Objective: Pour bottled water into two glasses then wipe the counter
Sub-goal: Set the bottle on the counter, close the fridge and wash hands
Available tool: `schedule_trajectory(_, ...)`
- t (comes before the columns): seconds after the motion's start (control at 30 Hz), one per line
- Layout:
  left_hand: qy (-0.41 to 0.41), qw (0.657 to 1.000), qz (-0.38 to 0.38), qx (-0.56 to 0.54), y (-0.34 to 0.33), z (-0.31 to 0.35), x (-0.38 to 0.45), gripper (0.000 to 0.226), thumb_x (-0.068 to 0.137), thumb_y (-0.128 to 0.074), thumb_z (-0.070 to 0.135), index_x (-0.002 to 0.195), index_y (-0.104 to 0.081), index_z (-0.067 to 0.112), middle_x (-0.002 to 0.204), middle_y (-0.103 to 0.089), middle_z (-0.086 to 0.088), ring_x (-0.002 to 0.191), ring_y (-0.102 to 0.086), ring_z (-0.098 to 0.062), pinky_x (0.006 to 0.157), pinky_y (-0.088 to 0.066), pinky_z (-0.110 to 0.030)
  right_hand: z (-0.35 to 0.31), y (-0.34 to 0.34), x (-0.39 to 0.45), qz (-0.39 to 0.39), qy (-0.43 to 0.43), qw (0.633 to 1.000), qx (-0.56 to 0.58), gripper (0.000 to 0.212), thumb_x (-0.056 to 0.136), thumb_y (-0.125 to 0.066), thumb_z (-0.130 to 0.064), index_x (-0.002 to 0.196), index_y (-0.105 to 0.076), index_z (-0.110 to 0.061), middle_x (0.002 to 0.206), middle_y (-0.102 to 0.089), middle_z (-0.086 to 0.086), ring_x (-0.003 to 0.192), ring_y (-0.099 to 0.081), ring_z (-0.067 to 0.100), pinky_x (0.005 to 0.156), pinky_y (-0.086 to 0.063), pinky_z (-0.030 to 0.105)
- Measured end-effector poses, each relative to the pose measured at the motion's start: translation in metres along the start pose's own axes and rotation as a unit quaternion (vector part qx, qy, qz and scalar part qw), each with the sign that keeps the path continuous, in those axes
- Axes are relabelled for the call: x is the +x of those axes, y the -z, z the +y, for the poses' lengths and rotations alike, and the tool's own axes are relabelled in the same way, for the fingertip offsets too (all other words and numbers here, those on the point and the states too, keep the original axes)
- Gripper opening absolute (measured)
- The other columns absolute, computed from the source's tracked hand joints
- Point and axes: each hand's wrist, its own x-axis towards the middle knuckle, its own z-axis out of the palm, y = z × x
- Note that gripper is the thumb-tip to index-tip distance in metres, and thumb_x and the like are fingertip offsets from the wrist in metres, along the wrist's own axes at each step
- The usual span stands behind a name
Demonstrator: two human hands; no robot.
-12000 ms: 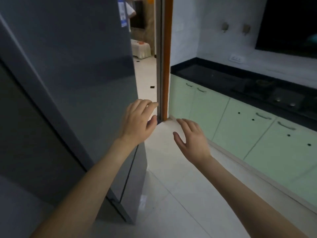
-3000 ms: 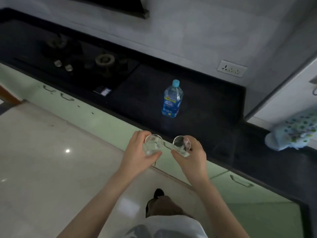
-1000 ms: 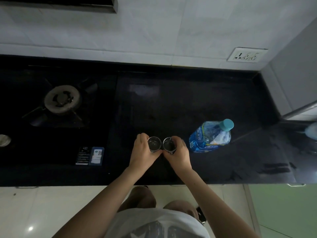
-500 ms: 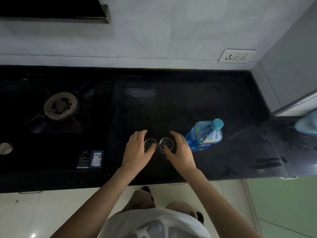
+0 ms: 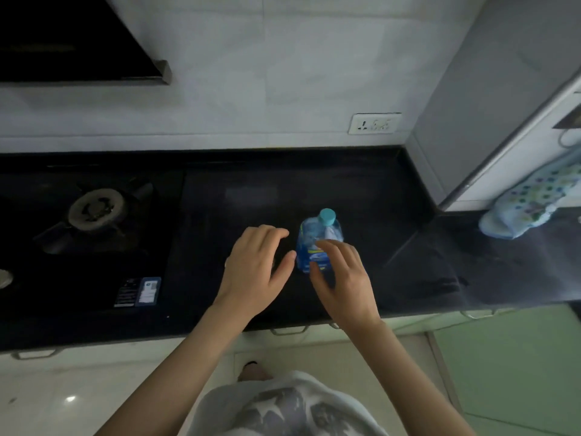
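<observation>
Black counter (image 5: 361, 196) is carrying capped bottle (image 5: 317, 243) upright; right hand (image 5: 341, 278) spread, nearing its label, gripping nothing; left hand (image 5: 256, 269) hovering open; likely full, heavy, squashy; grip mid-body.

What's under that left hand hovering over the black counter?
Mostly hidden. Only bare black counter shows around the open left hand, and the water bottle stands just to its right. Anything directly beneath the palm is covered, so I cannot tell.
</observation>
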Motion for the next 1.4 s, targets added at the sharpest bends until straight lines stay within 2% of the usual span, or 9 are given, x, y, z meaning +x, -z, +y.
schedule_trajectory(0.1,-0.056,0.998,-0.006,-0.016,-0.02,0.045,0.001,0.04,0.093,-0.046,0.036,0.12,-0.058,0.008,0.113,-0.061,-0.005,0.102,-0.055,-0.021,0.083,-0.049,-0.038,0.027,0.042,-0.027,0.044,-0.012,0.998,-0.037,0.037,0.092,-0.059,-0.026,0.123,-0.06,-0.007,0.122,-0.061,0.004,0.115,-0.055,0.018,0.097,-0.048,0.031)
schedule_trajectory(0.17,-0.098,0.995,-0.022,-0.026,-0.039,0.077,0.001,0.043,0.094,-0.046,0.035,0.125,-0.057,0.008,0.12,-0.06,-0.004,0.11,-0.054,-0.021,0.09,-0.047,-0.038,0.049,0.072,-0.052,0.055,-0.044,0.995,-0.065,0.039,0.091,-0.064,-0.024,0.126,-0.059,-0.007,0.126,-0.06,0.005,0.12,-0.053,0.021,0.1,-0.047,0.035)
schedule_trajectory(0.27,-0.149,0.986,-0.07,-0.029,-0.073,0.127,0.0,0.049,0.095,-0.044,0.037,0.134,-0.053,0.009,0.129,-0.057,-0.005,0.12,-0.051,-0.023,0.101,-0.042,-0.04,0.08,0.114,-0.098,0.056,-0.117,0.985,-0.114,0.044,0.09,-0.067,-0.025,0.129,-0.058,-0.006,0.132,-0.058,0.009,0.128,-0.05,0.028,0.103,-0.044,0.045)
schedule_trajectory(0.37,-0.192,0.973,-0.122,-0.026,-0.112,0.177,-0.005,0.053,0.095,-0.039,0.04,0.137,-0.051,0.01,0.133,-0.056,-0.007,0.123,-0.05,-0.027,0.103,-0.041,-0.042,0.103,0.151,-0.148,0.053,-0.206,0.965,-0.155,0.048,0.091,-0.066,-0.03,0.132,-0.057,-0.007,0.137,-0.055,0.012,0.132,-0.045,0.032,0.107,-0.04,0.049)
schedule_trajectory(0.53,-0.287,0.935,-0.207,-0.034,-0.168,0.252,-0.021,0.052,0.092,-0.039,0.038,0.133,-0.055,0.009,0.129,-0.059,-0.009,0.118,-0.054,-0.03,0.099,-0.045,-0.042,0.128,0.202,-0.226,0.087,-0.32,0.925,-0.185,0.046,0.09,-0.067,-0.027,0.128,-0.059,-0.003,0.132,-0.057,0.017,0.127,-0.049,0.038,0.103,-0.041,0.052)
schedule_trajectory(0.7,-0.368,0.891,-0.257,-0.066,-0.211,0.315,-0.021,0.051,0.093,-0.041,0.04,0.135,-0.053,0.014,0.13,-0.058,-0.005,0.121,-0.052,-0.024,0.101,-0.043,-0.042,0.147,0.24,-0.272,0.152,-0.393,0.884,-0.205,0.044,0.089,-0.067,-0.025,0.127,-0.06,-0.003,0.13,-0.058,0.017,0.124,-0.051,0.038,0.101,-0.043,0.052)
schedule_trajectory(0.9,-0.435,0.85,-0.28,-0.096,-0.255,0.389,0.011,0.051,0.094,-0.041,0.042,0.137,-0.051,0.015,0.131,-0.058,-0.004,0.122,-0.051,-0.023,0.1,-0.044,-0.041,0.183,0.284,-0.287,0.216,-0.448,0.835,-0.236,0.044,0.09,-0.067,-0.026,0.127,-0.06,-0.003,0.131,-0.058,0.016,0.126,-0.051,0.036,0.104,-0.042,0.051)
schedule_trajectory(1.17,-0.508,0.8,-0.287,-0.139,-0.33,0.488,0.09,0.053,0.094,-0.04,0.04,0.138,-0.05,0.013,0.131,-0.058,-0.006,0.123,-0.051,-0.024,0.101,-0.044,-0.042,0.267,0.357,-0.267,0.275,-0.493,0.778,-0.275,0.043,0.09,-0.066,-0.024,0.128,-0.06,-0.005,0.133,-0.057,0.015,0.127,-0.049,0.033,0.107,-0.039,0.049)
schedule_trajectory(1.4,-0.556,0.759,-0.296,-0.161,-0.38,0.564,0.161,0.051,0.094,-0.04,0.039,0.135,-0.053,0.011,0.128,-0.06,-0.006,0.12,-0.053,-0.022,0.098,-0.045,-0.038,0.324,0.414,-0.248,0.323,-0.53,0.729,-0.288,0.041,0.091,-0.065,-0.023,0.126,-0.06,-0.003,0.125,-0.06,0.013,0.119,-0.054,0.031,0.101,-0.044,0.045)
